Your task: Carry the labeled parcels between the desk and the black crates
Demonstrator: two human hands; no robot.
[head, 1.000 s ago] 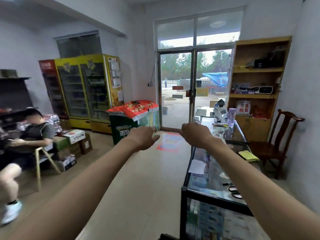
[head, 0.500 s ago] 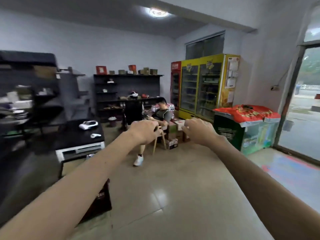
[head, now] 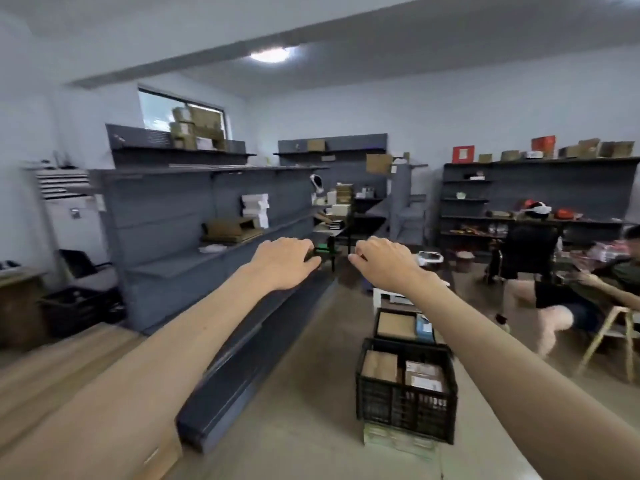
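Both arms are held out ahead at chest height. The left hand [head: 284,263] is seen from the back, its fingers curled loosely downward with nothing visible in them; the right hand [head: 384,265] is held the same way, fingers bent and apparently empty. What lies under the palms is hidden, so a small object cannot be ruled out. The hands are near each other but apart, a posture that seems to be kept ready for a two-handed lift rather than for carrying.

Below and to the right of the hands, on the floor, a black slatted plastic crate [head: 405,407] is seen, filled with brown cardboard parcels bearing white labels [head: 424,375]. It appears to rest on a pale flat slab or stack, though blur leaves this uncertain. Just beyond it a second black crate [head: 377,315] is set, with a brown carton and a blue box inside. The crates are probably kept low and open-topped so that parcels can be dropped in or lifted out from above.

To the left, long grey metal shelving [head: 207,216] runs into the distance, with a few cartons and white boxes on it. At the far right a seated person [head: 588,289] is partly in view. A white-fronted worktop [head: 388,297] is glimpsed beyond the crates, mostly hidden by the right arm.

By judgement, the crates are being approached for a pick-up; a downward reach would be needed next.
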